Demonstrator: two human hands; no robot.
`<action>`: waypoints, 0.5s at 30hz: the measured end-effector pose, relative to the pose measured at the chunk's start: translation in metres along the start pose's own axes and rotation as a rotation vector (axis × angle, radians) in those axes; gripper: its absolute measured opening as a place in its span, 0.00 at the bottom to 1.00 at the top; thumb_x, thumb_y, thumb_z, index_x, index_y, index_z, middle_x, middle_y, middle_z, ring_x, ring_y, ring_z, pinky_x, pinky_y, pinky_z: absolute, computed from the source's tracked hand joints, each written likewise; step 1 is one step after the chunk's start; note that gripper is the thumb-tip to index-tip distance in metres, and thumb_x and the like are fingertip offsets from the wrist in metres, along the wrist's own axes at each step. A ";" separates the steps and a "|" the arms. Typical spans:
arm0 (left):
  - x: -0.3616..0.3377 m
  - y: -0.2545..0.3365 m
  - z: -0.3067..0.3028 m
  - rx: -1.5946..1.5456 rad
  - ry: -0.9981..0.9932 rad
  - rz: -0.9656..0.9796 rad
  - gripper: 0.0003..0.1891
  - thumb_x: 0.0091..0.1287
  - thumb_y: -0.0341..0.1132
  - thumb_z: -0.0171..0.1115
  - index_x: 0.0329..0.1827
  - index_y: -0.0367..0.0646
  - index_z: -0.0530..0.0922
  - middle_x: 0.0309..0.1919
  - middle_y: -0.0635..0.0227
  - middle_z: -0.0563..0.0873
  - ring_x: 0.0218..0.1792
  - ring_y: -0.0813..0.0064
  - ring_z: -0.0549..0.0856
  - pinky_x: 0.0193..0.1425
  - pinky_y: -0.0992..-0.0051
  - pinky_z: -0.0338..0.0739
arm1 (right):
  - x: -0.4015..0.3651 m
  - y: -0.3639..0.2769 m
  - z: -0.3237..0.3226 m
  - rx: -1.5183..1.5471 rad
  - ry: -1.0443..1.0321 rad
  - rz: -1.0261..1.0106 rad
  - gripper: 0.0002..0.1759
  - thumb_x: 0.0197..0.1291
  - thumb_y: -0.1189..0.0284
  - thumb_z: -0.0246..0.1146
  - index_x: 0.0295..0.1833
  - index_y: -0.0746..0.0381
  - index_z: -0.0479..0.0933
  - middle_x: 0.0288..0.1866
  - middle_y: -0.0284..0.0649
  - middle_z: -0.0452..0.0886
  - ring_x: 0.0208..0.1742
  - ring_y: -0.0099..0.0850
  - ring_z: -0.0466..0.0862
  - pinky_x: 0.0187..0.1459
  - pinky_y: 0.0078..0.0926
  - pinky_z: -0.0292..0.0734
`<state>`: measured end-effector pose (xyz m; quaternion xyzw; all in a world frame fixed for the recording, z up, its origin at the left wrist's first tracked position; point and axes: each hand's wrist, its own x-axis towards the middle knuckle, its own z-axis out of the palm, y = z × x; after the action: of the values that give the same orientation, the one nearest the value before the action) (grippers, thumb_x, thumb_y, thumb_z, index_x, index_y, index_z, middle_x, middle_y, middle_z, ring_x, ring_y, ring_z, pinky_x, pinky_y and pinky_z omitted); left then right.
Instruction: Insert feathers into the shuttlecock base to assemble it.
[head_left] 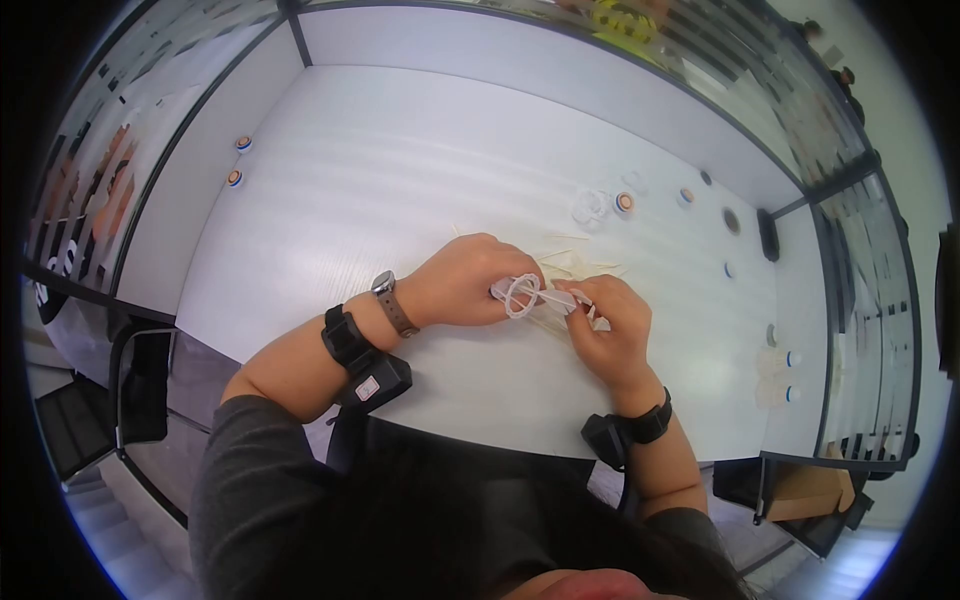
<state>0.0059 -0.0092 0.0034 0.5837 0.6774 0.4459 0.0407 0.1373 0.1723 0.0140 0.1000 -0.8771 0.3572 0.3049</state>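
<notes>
Worktop, left edge: two small round items [235, 178], orange-centred, are seen near the left panel [215, 170].
Left wrist: a watch [384, 284] is worn, with a black strap and box [378, 383] farther up the forearm.
Left hand [475, 281]: fingers closed on a white looped piece [520, 297], held above the worktop [330, 210].
Between hands: a translucent white piece [556, 301] is seen; whether it is joined to the loop cannot be told.
Thin sticks [568, 262]: scattered on the worktop beyond and partly behind the hands.
Clear coiled bundle [590, 207]: laid beyond the sticks, just beside an orange-centred disc [624, 203].
Right hand [613, 328]: fingertips pinched together on the translucent white piece.
Worktop, right edge: two blue-ended, translucent items [775, 394] are seen near the panel.
</notes>
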 end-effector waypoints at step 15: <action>-0.002 -0.004 0.000 0.011 -0.005 -0.007 0.07 0.60 0.36 0.67 0.37 0.46 0.83 0.31 0.64 0.87 0.33 0.56 0.84 0.38 0.62 0.77 | 0.001 0.000 0.001 0.060 -0.036 0.009 0.09 0.48 0.82 0.71 0.38 0.61 0.84 0.30 0.38 0.83 0.26 0.30 0.80 0.28 0.24 0.74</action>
<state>0.0036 -0.0109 0.0002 0.5825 0.6819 0.4405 0.0406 0.1359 0.1714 0.0137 0.1113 -0.8719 0.3828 0.2845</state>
